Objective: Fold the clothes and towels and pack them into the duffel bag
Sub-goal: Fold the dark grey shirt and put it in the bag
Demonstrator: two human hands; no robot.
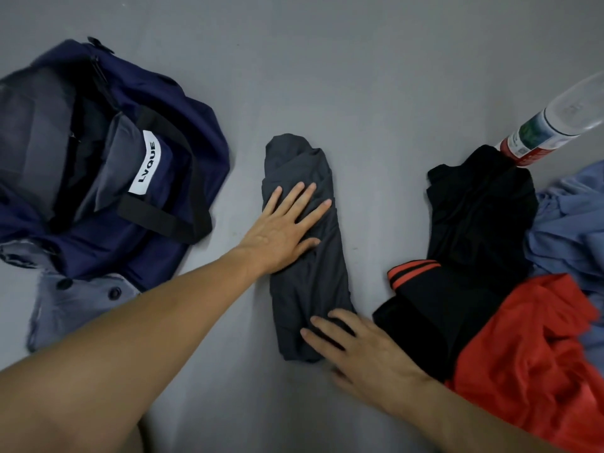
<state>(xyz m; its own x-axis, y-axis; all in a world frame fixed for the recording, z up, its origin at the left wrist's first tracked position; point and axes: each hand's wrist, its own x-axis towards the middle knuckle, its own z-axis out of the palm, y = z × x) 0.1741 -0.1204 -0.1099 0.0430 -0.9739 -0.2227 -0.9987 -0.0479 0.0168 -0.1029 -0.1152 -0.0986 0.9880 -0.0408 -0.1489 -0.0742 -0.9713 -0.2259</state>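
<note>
A dark grey garment [307, 282], folded into a long narrow strip, lies on the grey surface in the middle. My left hand [284, 230] presses flat on its upper half with straight fingers. My right hand [356, 351] rests on its near end, fingers laid over the cloth. To the left sits the navy duffel bag [183, 132], open, with black handles and a white label. On the right lies a pile: a black garment [480, 217], a black piece with orange stripes [415, 273], a red garment [536, 354] and a light blue garment [568, 223].
A grey-blue buttoned garment [75, 302] lies at the bag's near edge. A clear plastic bottle [555, 122] with a red and green label lies at the far right, touching the black garment. Bare grey surface stretches beyond the folded garment.
</note>
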